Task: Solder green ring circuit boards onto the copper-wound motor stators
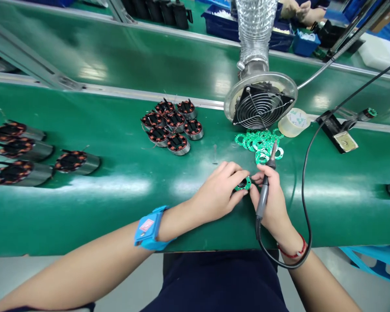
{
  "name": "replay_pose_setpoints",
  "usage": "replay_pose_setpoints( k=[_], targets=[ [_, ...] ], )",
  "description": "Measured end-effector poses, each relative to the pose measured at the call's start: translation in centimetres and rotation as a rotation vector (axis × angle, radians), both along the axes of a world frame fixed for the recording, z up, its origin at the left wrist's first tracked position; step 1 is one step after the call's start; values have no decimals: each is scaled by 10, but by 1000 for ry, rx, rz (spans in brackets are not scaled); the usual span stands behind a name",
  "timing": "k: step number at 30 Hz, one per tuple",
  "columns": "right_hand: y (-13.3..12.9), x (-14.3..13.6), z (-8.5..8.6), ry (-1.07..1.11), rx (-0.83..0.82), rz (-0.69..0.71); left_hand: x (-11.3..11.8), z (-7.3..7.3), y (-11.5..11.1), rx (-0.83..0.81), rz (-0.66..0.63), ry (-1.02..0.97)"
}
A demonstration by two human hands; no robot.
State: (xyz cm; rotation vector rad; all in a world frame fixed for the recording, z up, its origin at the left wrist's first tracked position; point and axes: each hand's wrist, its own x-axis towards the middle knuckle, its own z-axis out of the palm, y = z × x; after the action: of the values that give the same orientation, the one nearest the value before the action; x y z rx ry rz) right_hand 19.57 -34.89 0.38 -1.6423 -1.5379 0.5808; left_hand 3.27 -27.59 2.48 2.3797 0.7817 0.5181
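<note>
My left hand (pixel 219 188), with a blue wrist strap (pixel 148 229) behind it, is closed around a motor stator topped by a green ring-shaped circuit board (pixel 247 183). Most of the stator's body is hidden by my fingers. In my right hand (pixel 273 203) a soldering iron (pixel 264 195) is held, its tip pointing up and away from me. Fingertips of the right hand also reach the edge of the green ring. Just beyond the iron's tip lies a pile of green ring boards (pixel 260 143).
Copper-wound stators (pixel 178 144) stand in a cluster left of centre, with several more (pixel 78 162) at far left. A fume extractor fan (pixel 261 106), tape roll (pixel 294 122) and iron stand (pixel 338 130) line the back. The iron's cable (pixel 304 190) loops at right. Another person's hands (pixel 303 13) show beyond.
</note>
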Motion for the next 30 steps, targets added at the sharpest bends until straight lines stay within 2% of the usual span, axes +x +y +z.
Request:
replay_pose_setpoints(
  k=[4, 9, 15, 18, 25, 30],
  targets=[
    [0, -2, 1, 8, 15, 38, -9, 8, 6, -57, -71, 19],
    [-2, -7, 1, -16, 82, 17, -13, 13, 9, -71, -122, 37],
    [-4, -7, -2, -29, 106, 17, -8, 8, 2, 37, -21, 46],
    [-4, -8, -3, -15, 109, 4, -5, 5, 0, 40, 2, 39],
    [-6, -7, 2, -50, 58, 37, -3, -2, -4, -148, 153, -75],
    [-1, 3, 19, -149, 11, 60, -2, -5, -3, -234, 149, -121]
  ],
)
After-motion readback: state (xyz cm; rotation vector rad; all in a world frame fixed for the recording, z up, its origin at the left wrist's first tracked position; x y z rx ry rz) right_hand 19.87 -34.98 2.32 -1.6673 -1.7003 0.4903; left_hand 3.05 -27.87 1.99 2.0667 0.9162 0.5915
